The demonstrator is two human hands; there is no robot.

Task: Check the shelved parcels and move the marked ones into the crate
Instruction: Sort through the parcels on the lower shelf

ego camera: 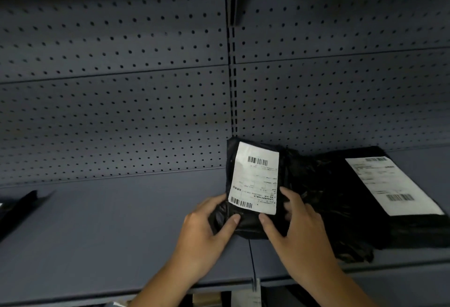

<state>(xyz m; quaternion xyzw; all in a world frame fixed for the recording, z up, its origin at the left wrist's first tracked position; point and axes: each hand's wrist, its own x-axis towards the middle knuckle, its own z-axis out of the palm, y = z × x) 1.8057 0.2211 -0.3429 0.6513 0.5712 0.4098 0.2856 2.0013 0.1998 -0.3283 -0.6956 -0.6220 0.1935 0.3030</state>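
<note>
I held a small black parcel [246,225] upright at the near edge of the shelf [121,221], just right of centre. My left hand [207,224] gripped its lower left corner with the thumb on the front. My right hand [294,221] gripped the lower right side, its thumb pressed beside the bottom of the white label [255,177]. Both hands were closed on the bag.

To check it well, I judged I should keep my thumbs off the printing, pull the loose plastic flat, and tilt the label toward what light there was. I should read the whole face before deciding.

Much was hard to make out. The small print was too fine to read, and I could see no mark on it either way. My left fingers were hidden behind the bag. A second parcel [328,185] lay flat to the right, touching the one I held, and its label [389,185] was blurred. A dark object [19,207] at the far left was cut off by the frame. The crate was not in view.
</note>
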